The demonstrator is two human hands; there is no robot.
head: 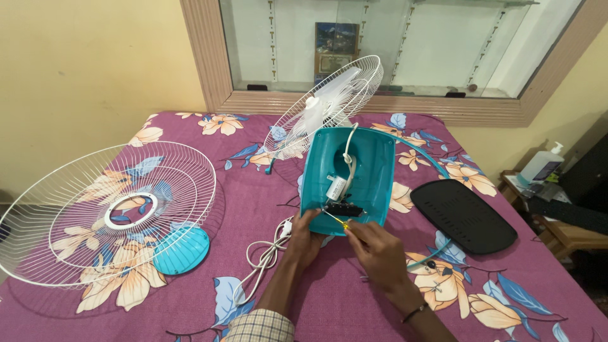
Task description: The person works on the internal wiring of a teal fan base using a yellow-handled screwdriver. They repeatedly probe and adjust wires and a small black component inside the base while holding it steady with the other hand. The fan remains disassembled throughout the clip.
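Observation:
A teal fan base (373, 168) lies upturned on the bed, its inside showing a white capacitor, white wires and a black switch block (344, 209). My left hand (305, 237) grips the near left edge of the base. My right hand (377, 248) holds a small yellow-handled screwdriver (337, 220) whose tip points at the switch block. Behind the base the fan's rear guard with its white blades (329, 104) stands tilted.
A white front guard (107, 212) lies at the left over a teal round cap (182, 250). A black oval cover plate (462, 215) rests at the right. The white power cord (263, 263) coils by my left wrist. A bedside table with a pump bottle (543, 163) stands at the far right.

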